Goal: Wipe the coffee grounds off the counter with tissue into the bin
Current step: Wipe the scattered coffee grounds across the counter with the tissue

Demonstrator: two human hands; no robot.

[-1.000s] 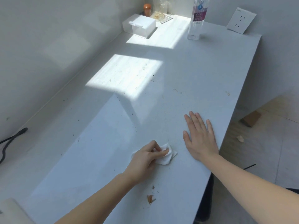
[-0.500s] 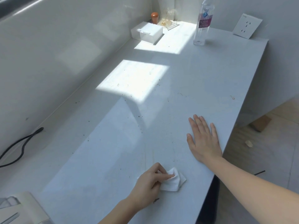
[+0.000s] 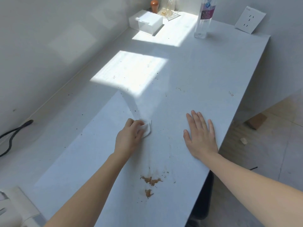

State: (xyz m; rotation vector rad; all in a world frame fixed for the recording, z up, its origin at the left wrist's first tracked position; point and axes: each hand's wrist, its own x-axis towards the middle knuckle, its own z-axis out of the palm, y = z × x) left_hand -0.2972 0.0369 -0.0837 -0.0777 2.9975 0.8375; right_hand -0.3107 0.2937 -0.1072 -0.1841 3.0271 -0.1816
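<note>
White worktop (image 3: 205, 76): our left hand (image 3: 129, 138) pinches crumpled white tissue (image 3: 146, 130); right hand (image 3: 200, 136) lies spread flat; brown coffee grounds (image 3: 151, 181) sit nearer us.

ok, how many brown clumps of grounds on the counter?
2: larger clump nearer the camera than the left hand gripping the tissue, smaller clump just nearer still. Tiny specks lie scattered; some may hide under the hands.

Left hand (image 3: 129, 138) grips tissue (image 3: 146, 130) on counter (image 3: 205, 76); right hand (image 3: 200, 136) flat
</note>
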